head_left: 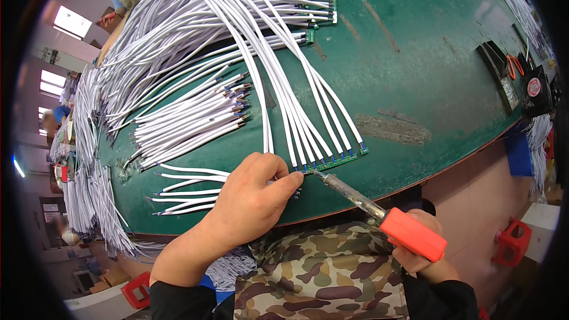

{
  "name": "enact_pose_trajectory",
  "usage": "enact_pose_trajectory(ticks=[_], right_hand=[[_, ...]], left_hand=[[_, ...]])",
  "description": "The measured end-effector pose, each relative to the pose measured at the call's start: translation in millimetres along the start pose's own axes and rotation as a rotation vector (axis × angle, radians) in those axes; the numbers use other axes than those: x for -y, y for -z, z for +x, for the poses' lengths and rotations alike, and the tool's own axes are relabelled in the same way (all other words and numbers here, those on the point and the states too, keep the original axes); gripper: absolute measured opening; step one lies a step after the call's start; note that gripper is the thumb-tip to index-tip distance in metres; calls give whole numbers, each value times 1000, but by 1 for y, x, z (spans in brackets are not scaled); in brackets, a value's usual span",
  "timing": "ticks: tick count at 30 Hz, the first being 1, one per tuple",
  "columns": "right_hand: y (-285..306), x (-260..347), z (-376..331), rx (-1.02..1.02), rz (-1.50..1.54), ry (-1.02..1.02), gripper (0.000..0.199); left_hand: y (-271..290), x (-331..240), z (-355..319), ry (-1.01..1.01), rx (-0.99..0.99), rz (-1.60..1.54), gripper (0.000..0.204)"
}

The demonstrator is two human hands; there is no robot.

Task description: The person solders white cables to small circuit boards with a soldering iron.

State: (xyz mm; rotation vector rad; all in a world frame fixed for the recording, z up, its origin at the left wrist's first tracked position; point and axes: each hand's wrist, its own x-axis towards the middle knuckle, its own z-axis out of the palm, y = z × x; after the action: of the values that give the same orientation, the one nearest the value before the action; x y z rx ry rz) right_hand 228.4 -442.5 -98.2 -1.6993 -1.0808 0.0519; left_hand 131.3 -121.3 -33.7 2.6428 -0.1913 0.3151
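At my far left, white wires hang (80, 201) off the counter (427, 172) in long hanks. Then comes a stack (192, 118), laid side by side with the stripped ends mostly facing right, probably so I can pick them singly. Behind it lies the big heap (172, 35), pushed back, I'd say, to leave the near edge free. A few short wires (189, 192) fan out leftward from beneath my left hand (255, 192).

That hand is closed in a pinch at the left end of the green strip (341, 162), seemingly on a wire tip to steady it; my fingers hide which. The strip lies near the counter's front edge, its joined wires running away from me, which keeps its near side open to the iron (354, 197). My right hand (424, 240) is wrapped around the iron's red handle, well back from the hot end, and the tip meets the strip just beside my left thumb.

Farther right, the cutters (514, 66) sit apart, likely out of the way.
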Motion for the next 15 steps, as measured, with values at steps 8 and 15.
enact_pose_trajectory(ticks=[8, 15], right_hand=[[-4, 0, 3, 21, 22, -15, 10], [-6, -2, 3, 19, 23, 1, 14]], left_hand=[[5, 2, 0, 4, 54, -25, 44], [6, 3, 1, -1, 65, -37, 43]])
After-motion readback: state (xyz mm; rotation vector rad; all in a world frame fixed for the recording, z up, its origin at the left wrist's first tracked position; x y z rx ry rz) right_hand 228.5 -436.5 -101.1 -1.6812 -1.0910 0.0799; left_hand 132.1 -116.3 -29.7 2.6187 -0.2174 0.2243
